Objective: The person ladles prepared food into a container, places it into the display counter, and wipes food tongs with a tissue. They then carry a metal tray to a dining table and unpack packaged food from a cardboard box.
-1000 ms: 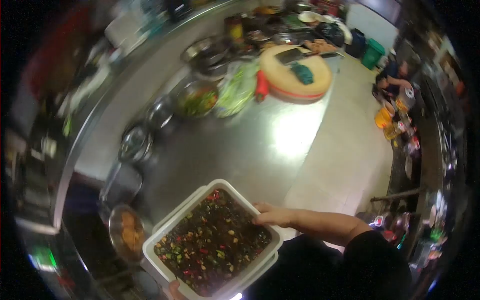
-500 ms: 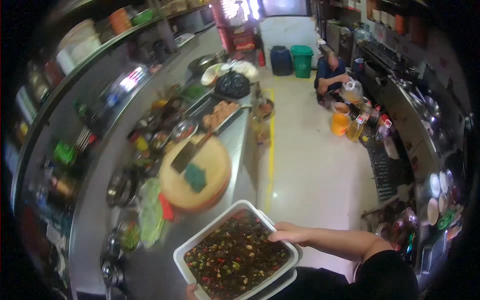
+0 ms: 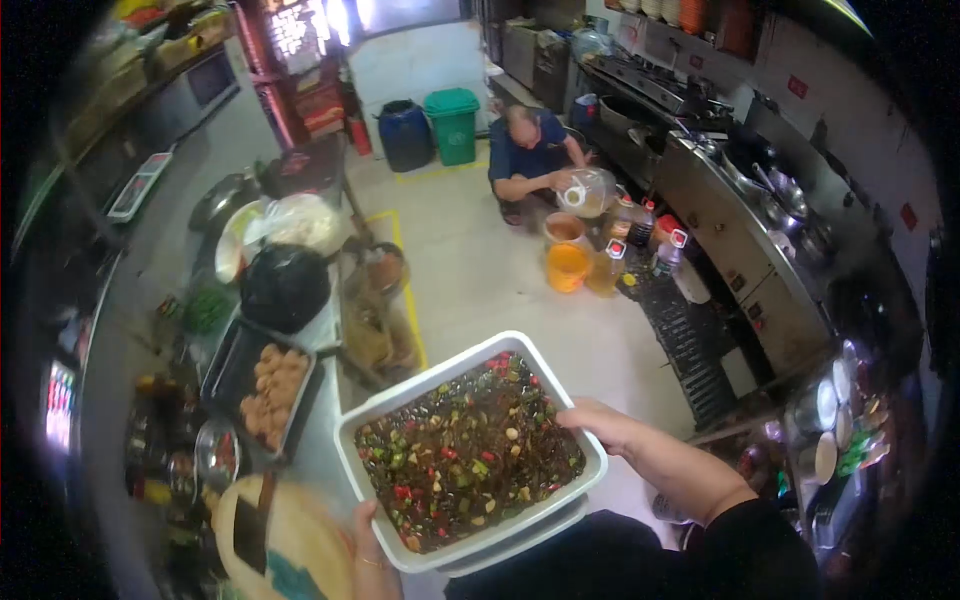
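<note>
Between my two hands is a white plastic tub (image 3: 425, 381), full of dark liquid with chopped green and red peppers and pale garlic-like pieces (image 3: 465, 455). My right hand (image 3: 598, 425) grips its right rim, thumb over the edge and fingers hidden beneath. At the lower left corner my left hand (image 3: 370, 555) is closed on the rim, its thumb up and the other fingers mostly out of sight. Another white rim or tub (image 3: 525, 540) shows directly under the first. The tub is held up in front of my body, beside the counter's end.
On the left counter are a cutting board (image 3: 310, 540) with a cleaver (image 3: 250, 530), a tray of brown pieces (image 3: 275, 395) and a black bag (image 3: 285, 288). A person (image 3: 535, 160) crouches ahead, tilting a large jug (image 3: 588, 192) by orange buckets (image 3: 567, 267) and several oil bottles.
My view has swung right and forward, so the cutting board slid to the lower left. The tub sits higher in view, and more of my left hand shows. Both hands still hold it.
</note>
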### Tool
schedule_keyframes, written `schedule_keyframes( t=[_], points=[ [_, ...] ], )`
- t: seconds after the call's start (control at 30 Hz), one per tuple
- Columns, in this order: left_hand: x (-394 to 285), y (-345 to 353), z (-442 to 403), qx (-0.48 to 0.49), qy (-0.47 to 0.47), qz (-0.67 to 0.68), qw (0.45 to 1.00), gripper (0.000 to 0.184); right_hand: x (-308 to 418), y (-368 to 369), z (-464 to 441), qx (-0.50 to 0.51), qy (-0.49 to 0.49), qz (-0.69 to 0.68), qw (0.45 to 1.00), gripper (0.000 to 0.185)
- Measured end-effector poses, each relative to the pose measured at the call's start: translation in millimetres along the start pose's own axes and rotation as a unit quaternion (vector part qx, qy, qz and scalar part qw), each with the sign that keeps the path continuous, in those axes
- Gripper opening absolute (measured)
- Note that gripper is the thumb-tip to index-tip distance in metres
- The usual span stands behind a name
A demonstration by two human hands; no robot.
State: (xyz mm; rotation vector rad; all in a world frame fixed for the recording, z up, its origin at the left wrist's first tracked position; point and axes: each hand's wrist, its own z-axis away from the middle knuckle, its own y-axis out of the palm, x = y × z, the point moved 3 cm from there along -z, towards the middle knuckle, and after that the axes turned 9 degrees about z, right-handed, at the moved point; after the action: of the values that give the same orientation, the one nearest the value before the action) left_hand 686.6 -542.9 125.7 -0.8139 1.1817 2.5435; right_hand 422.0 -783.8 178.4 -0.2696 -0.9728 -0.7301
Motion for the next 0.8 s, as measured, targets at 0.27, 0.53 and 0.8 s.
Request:
schedule_keyframes(
  t=[0.27, 0.53, 0.8],
  points=[
    [-102, 122, -268, 0.073, 0.001, -0.069, 0.995, 0.058, 124, -107, -176, -0.054, -0.034, -0.093, 0.994, 0.045],
    [-159, 199, -516, 0.045, 0.053, -0.022, 0.997, 0.074, 237, -203, -455, -0.012, -0.047, 0.017, 0.999, 0.04],
    [-299, 174, -715, -0.055, 0.039, -0.01, 0.998, 0.064, 349, -200, -723, 0.11, -0.022, -0.083, 0.99, 0.048]
  ],
)
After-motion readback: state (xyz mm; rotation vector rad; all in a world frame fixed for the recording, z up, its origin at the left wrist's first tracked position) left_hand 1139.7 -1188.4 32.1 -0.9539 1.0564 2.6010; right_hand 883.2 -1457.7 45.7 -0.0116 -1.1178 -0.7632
